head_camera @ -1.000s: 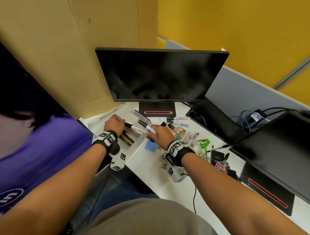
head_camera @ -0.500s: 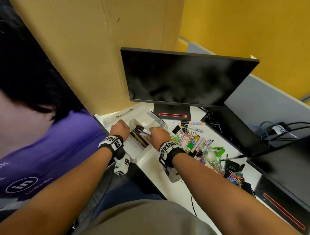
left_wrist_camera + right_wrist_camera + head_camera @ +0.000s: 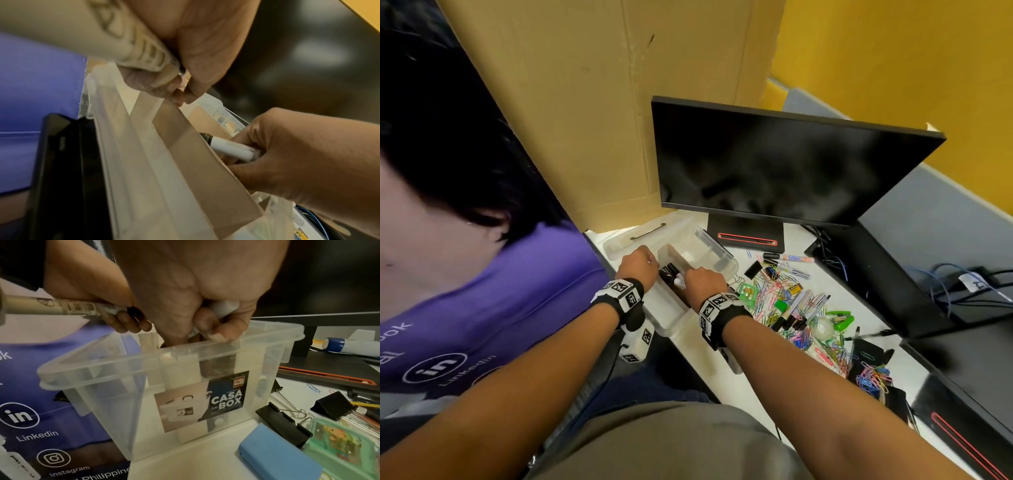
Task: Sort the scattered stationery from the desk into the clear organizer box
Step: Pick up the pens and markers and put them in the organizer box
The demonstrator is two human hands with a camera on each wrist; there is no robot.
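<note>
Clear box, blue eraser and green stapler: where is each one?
clear box (image 3: 205,353), right wrist view, on its front rim.
blue eraser (image 3: 277,454), right wrist view, on its top face.
green stapler (image 3: 842,317), head view, on its body.

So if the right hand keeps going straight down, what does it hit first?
Probably the dark markers already lying in the box. The right hand, gripping a white marker, points down into it; depth is unclear.

Organizer box (image 3: 115,395) — clear, smooth plastic, glossy paper label (image 3: 202,400). Binder clips (image 3: 281,425) — matt black metal. Cardboard sheet (image 3: 599,102) matt, monitor (image 3: 774,168) screen glossy.
</note>
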